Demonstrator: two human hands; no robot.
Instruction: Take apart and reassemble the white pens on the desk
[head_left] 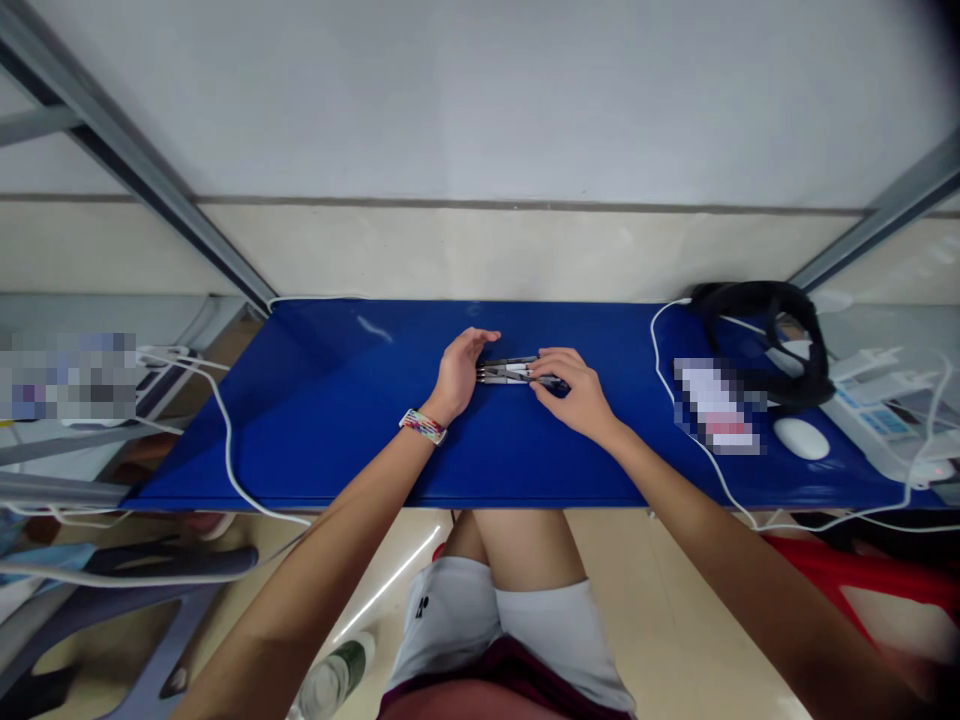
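Observation:
Several pens (510, 373) lie side by side in a small bundle on the blue tabletop (337, 400), pointing left and right. My left hand (456, 375) stands on its edge at their left ends, palm facing them, fingers stretched out and slightly curved, gripping nothing. From the other side my right hand (574, 390) closes over the right ends of the pens, thumb in front and fingers behind. Part of the bundle is hidden under the right fingers. A colourful woven band (424, 425) circles my left wrist.
At the right lie a black head strap ring (780, 340), a blurred-out phone-like object (716, 405), a white mouse (802, 438) and a power strip (892, 410). A white cable (656, 345) runs along there. Metal posts (150, 160) frame the table; a wall (487, 250) stands behind.

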